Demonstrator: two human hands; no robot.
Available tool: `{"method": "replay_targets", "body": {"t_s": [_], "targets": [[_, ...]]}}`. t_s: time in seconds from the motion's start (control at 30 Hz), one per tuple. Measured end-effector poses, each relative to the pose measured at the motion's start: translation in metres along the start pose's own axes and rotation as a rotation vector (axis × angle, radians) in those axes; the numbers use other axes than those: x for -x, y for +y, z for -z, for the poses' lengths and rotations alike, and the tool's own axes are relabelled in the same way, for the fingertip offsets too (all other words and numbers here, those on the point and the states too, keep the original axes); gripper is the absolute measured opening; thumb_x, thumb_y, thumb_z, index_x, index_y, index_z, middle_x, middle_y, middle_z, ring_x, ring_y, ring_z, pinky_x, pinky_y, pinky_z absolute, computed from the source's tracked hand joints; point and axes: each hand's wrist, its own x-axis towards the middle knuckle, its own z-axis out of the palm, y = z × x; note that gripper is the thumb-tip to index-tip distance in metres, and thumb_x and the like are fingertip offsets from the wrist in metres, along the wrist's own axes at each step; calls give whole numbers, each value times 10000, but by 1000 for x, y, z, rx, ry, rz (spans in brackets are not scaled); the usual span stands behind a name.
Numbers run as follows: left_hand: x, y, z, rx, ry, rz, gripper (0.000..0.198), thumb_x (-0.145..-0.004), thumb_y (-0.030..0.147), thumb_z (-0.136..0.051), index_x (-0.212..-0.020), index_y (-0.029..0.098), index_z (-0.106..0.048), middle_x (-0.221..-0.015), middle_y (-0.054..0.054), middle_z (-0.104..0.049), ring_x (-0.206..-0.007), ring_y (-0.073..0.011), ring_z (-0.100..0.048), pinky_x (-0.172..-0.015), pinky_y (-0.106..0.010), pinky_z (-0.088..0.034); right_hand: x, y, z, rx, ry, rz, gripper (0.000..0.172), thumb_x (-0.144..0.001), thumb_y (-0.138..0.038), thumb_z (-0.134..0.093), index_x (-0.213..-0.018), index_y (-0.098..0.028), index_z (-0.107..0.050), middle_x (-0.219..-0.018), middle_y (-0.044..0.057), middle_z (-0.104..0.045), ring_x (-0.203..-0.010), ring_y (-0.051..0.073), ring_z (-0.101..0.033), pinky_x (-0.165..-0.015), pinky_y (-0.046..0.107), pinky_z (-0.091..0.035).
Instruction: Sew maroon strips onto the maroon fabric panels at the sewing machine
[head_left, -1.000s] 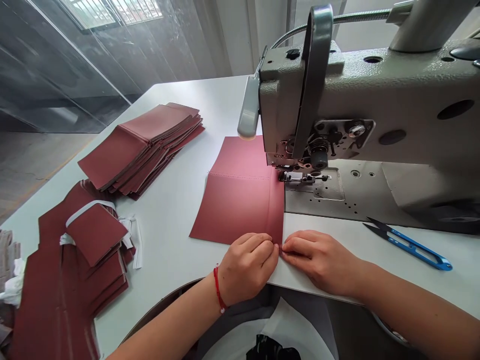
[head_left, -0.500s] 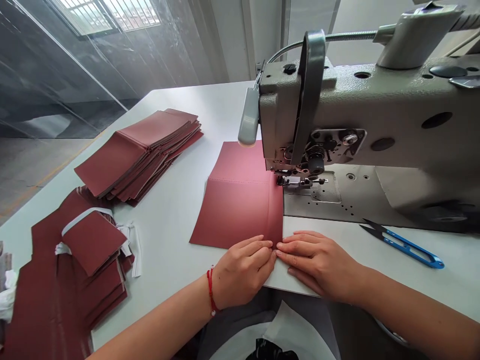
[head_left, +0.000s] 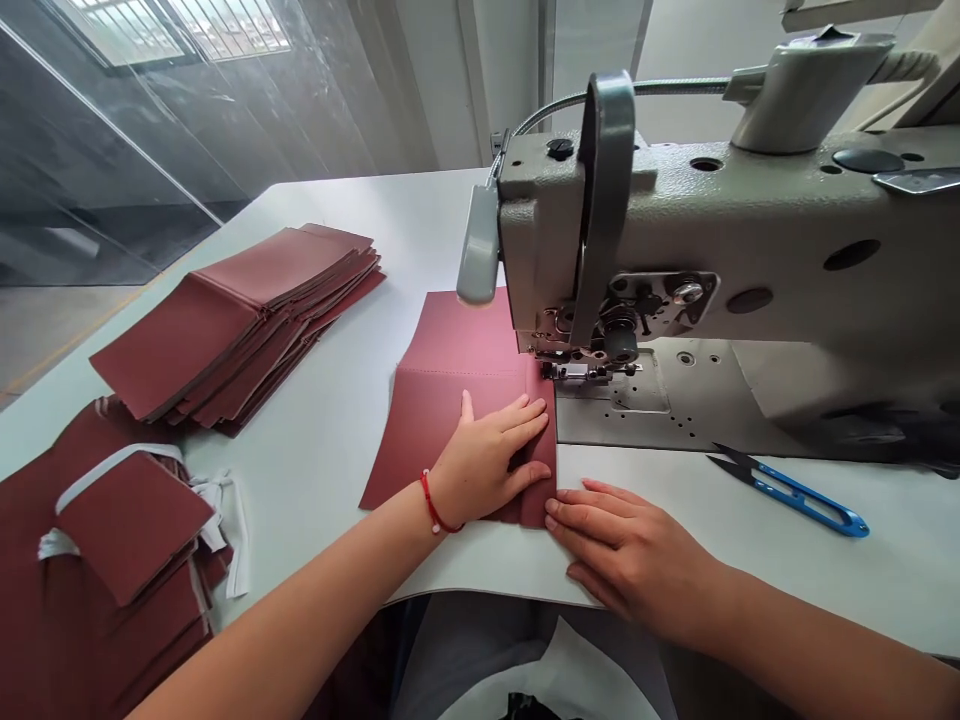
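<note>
A dark red leather-like panel (head_left: 420,435) with a stitched line across it lies under the needle area of the sewing machine (head_left: 585,230). Spread flat over its lower right part is my left hand (head_left: 487,460), fingers apart and pressing near the right edge. My right hand (head_left: 637,555) rests on the table with fingers stretched out, its fingertips touching the panel's near right corner. The presser foot (head_left: 574,372) sits at the panel's right edge; the needle itself is too small to make out.
Blue thread snips (head_left: 802,498) lie right of my hands. At the left stand a stack of similar red panels (head_left: 225,310) and smaller red pieces (head_left: 135,520) tied with white strips. The white table's (head_left: 315,480) near edge runs just below my hands.
My left hand has moved from pinching the near corner to lying open on the panel. My right hand stays by the corner. The view has shifted slightly.
</note>
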Motion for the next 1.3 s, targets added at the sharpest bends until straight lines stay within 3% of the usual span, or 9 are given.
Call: {"method": "replay_targets", "body": {"t_s": [0.47,0.63,0.77,1.0,1.13,1.3], "targets": [[-33,-17,7,45,76,80,507,-814,393,-704,-1235,158,-546,-1352,-172,-553,-1229,-335,-535,-1049,-769,-214,-19,27,8,32,6,-6,299,-977,-194,-471,-1237,-139,-608,-1200,111,-655,-1135,234,-597,-1071,472,-430],[-26,-15,10,49,16,66,530,-828,374,-681,-1289,164,-526,-1430,-189,-486,-1300,-374,-478,-1020,-809,-180,-27,36,10,27,8,-29,321,-969,-182,-459,-1257,-138,-593,-1215,119,-647,-1138,224,-598,-1060,463,-448],[-23,-13,10,36,33,74,485,-851,326,-655,-1300,188,-536,-1431,-173,-494,-1295,-348,-494,-1052,-781,-160,-33,46,12,36,7,-20,319,-969,-175,-459,-1254,-135,-597,-1221,107,-645,-1158,219,-587,-1072,466,-437],[-28,-14,8,6,51,95,354,-870,266,-632,-1216,202,-595,-1345,-147,-574,-1190,-326,-576,-1027,-775,-254,-40,59,11,50,5,-45,353,-974,-195,-442,-1301,-156,-568,-1255,97,-625,-1170,224,-576,-1068,470,-433],[-31,-20,5,17,116,61,302,-849,263,-661,-1140,191,-628,-1270,-137,-614,-1176,-301,-576,-1030,-648,-389,-43,66,10,99,25,-57,352,-980,-204,-426,-1286,-121,-578,-1266,100,-618,-1163,241,-573,-1036,475,-453],[-43,-30,5,29,190,17,222,-871,310,-626,-1071,220,-657,-1111,-94,-661,-989,-250,-639,-942,-516,-499,-49,74,10,156,39,-82,347,-980,-210,-433,-1280,-116,-581,-1267,93,-617,-1131,249,-584,-1016,474,-462]]}}
